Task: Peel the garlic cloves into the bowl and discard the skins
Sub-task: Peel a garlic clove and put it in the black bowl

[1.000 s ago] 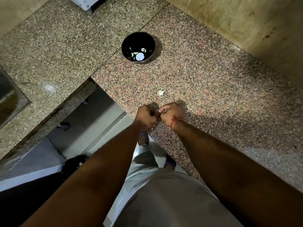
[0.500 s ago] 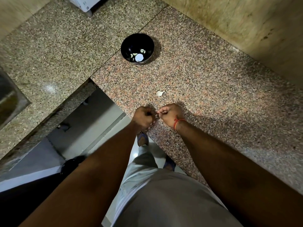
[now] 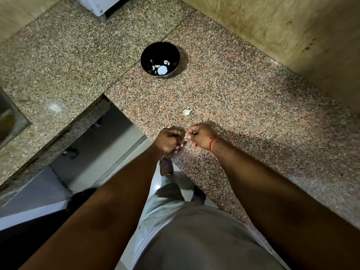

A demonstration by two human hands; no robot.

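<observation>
A speckled granite countertop (image 3: 243, 106) fills most of the view, laid in two slabs that meet at a seam and wrap around a gap through which the floor is seen. A tiled wall (image 3: 292, 32) rises behind it on the right. The person's grey shirt and pale trousers (image 3: 165, 203) are seen from above at the bottom of the view, with both bare forearms reaching forward over the counter's near edge. A steel sink (image 3: 9, 121) is cut off at the left edge, and the corner of a white appliance (image 3: 97, 4) is seen at the top. A round black bin (image 3: 78, 201) stands on the floor below the left forearm.

A black bowl (image 3: 148, 53) sits on the counter well ahead of the hands, with a few pale peeled cloves (image 3: 165, 62) inside it. The left hand (image 3: 169, 140) is curled closed, and the right hand (image 3: 200, 136), with a red thread (image 3: 212, 144) at its wrist, is curled too; between their fingertips a small pale garlic clove (image 3: 186, 137) is pinched, mostly hidden. One unpeeled garlic clove (image 3: 187, 112) lies on the counter just beyond the hands, apart from the bowl.
</observation>
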